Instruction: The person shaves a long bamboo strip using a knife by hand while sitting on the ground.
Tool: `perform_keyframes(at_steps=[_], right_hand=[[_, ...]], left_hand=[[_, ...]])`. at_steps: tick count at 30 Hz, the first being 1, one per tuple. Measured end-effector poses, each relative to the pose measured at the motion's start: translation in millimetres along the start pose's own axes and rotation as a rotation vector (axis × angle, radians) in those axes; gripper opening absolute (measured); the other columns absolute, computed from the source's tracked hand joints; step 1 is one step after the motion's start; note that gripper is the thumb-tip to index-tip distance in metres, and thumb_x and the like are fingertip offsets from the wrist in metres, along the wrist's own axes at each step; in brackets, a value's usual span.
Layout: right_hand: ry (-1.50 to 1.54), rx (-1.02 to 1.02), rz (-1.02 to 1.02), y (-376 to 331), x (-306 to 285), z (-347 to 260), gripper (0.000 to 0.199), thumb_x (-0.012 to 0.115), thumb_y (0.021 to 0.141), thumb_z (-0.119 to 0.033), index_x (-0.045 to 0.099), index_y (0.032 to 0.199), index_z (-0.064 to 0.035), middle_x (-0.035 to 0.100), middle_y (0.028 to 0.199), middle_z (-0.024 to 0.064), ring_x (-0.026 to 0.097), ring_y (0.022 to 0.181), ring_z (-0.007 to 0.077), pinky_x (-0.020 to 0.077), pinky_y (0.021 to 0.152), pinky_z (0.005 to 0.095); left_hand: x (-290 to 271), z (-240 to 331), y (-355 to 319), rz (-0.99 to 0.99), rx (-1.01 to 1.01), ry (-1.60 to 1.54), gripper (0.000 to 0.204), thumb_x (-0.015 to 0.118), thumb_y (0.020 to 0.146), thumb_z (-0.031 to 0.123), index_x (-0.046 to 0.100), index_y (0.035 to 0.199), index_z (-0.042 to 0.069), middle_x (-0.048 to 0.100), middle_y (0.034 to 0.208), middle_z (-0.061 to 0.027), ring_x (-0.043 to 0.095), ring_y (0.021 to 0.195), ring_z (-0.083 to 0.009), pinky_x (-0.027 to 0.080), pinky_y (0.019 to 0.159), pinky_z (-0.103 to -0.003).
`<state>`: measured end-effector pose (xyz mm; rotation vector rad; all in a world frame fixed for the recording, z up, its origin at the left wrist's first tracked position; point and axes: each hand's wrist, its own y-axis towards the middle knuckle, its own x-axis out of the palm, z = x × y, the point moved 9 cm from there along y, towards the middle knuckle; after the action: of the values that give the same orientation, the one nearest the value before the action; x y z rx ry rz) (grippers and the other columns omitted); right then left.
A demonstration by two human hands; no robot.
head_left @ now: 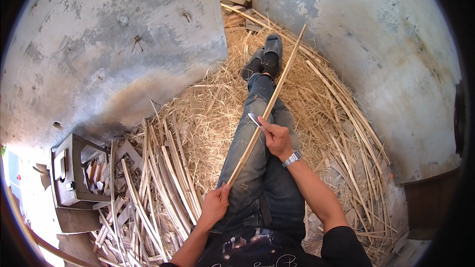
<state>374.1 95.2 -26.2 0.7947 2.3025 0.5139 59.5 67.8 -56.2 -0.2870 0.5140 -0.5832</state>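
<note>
Pale, split wood makes up the long strip point(253, 141) that slants over the person's crossed legs, from the lap out past the shoes point(273, 44). Its near end disappears into the left hand point(215, 205), and the handle of the knife point(254, 119) is mostly covered by the right hand point(278, 141), so only the short blade shows; whether it bites into the wood cannot be told. The lower edge cuts off the black shirt point(247, 244) and its print, glare swallows the gap between the walls at the top, and the jumble inside the box point(74, 173) at the left is hard to sort out. The left hand is closed around the strip's lower end near the thigh. The right hand is curled tight on the knife, its blade crossing the strip about midway, the thumb and finger side close to the wood; a metal watch point(292, 158) circles that wrist. Thin, curly straw-coloured shavings point(217, 104) cover the ground around the faded jeans point(240, 143). Straight, narrow slats point(170, 178) lie heaped at the left, with more along the curved foot of the blotchy grey right-hand wall point(346, 24).
</note>
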Motion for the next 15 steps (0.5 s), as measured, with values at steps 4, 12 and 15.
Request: perform_keyframes(at_steps=[4, 12, 15], right_hand=[[0.038, 0.057, -0.073, -17.8, 7.3, -18.6, 0.041, 0.069, 0.093, -0.003, 0.075, 0.132, -0.0127, 0.069, 0.077, 0.0191, 0.066, 0.061, 0.0311, 0.0512, 0.059, 0.0388], [0.172, 0.083, -0.236, -73.9, 21.2, -67.6, 0.036, 0.069, 0.096, -0.003, 0.075, 0.131, -0.0078, 0.068, 0.076, 0.0179, 0.065, 0.059, 0.0274, 0.0509, 0.058, 0.0356], [0.225, 0.151, -0.232, -82.0, 20.7, -63.2, 0.034, 0.07, 0.098, -0.005, 0.074, 0.132, -0.0054, 0.071, 0.074, 0.0131, 0.063, 0.058, 0.0193, 0.0507, 0.058, 0.0331]], left_hand=[[-1.6, -6.7, 2.4, 0.021, 0.001, 0.055, 0.059, 0.054, 0.112, 0.045, 0.071, 0.085, -0.004, 0.059, 0.056, -0.0105, 0.057, 0.052, -0.0211, 0.047, 0.056, -0.039], [-0.8, -4.4, 4.2, -0.025, -0.026, -0.002, 0.061, 0.054, 0.112, 0.046, 0.07, 0.081, -0.004, 0.058, 0.055, -0.0074, 0.056, 0.053, -0.0158, 0.046, 0.055, -0.036], [-2.6, -2.8, 5.5, -0.07, -0.049, -0.015, 0.061, 0.054, 0.112, 0.046, 0.07, 0.08, -0.004, 0.059, 0.057, -0.0053, 0.055, 0.054, -0.0133, 0.045, 0.055, -0.034]])
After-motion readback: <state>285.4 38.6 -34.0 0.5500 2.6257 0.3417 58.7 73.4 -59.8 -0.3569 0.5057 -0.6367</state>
